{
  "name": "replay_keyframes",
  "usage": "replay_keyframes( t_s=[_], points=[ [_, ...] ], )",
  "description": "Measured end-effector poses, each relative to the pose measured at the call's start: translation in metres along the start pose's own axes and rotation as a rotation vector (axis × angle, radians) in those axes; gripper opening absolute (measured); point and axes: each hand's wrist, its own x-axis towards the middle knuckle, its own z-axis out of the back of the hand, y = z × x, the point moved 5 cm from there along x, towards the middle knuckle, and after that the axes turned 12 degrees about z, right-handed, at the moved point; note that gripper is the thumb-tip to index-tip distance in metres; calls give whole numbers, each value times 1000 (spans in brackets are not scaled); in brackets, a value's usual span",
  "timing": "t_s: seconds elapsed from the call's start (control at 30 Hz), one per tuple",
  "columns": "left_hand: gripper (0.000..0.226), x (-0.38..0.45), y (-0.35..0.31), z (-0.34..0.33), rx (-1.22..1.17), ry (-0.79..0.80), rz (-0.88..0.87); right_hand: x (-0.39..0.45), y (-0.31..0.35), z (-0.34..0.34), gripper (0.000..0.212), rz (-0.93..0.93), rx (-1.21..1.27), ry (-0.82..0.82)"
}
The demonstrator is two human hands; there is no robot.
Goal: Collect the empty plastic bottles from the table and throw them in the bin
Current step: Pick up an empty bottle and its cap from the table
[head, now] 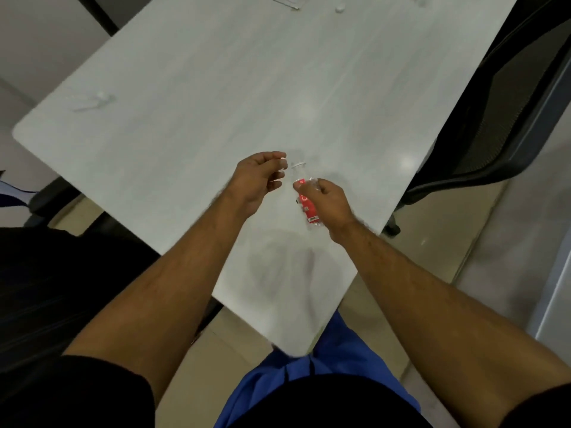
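My right hand [327,202] grips a small clear plastic bottle with a red label [306,202] above the white table [197,125], neck pointing away from me. My left hand [258,180] is just left of the bottle's neck, fingers curled near the white cap [298,164]; it seems to pinch something small and pale, too blurred to identify. Another clear bottle [92,101] lies on its side near the table's left edge. At the far edge lie a clear object [285,0] and a small white cap [340,9].
A black mesh office chair [506,112] stands at the table's right side. Another dark chair [49,196] sits at the left. The floor [448,242] is pale tile. No bin is in view.
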Motion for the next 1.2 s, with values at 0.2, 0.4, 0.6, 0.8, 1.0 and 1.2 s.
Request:
replay_keyframes(
  t_s=[0.2,0.4,0.6,0.8,1.0,1.2],
  points=[
    [27,-71,16,29,32,76,-104,-73,20,-47,34,152,-103,-11],
    [26,-141,50,59,-140,19,-118,-147,37,-75,31,328,-334,-44],
    [12,-211,89,95,-296,-330,-196,-212,46,-112,56,545,-801,-106],
    [5,-284,160,120,-517,-556,-166,-286,23,-142,57,694,-945,24],
    [11,-373,223,152,-507,-308,-78,-356,-27,-175,30,99,-89,606],
    [17,-456,287,231,-595,-322,-184,-437,-50,-258,62,-255,142,1040]
  ],
)
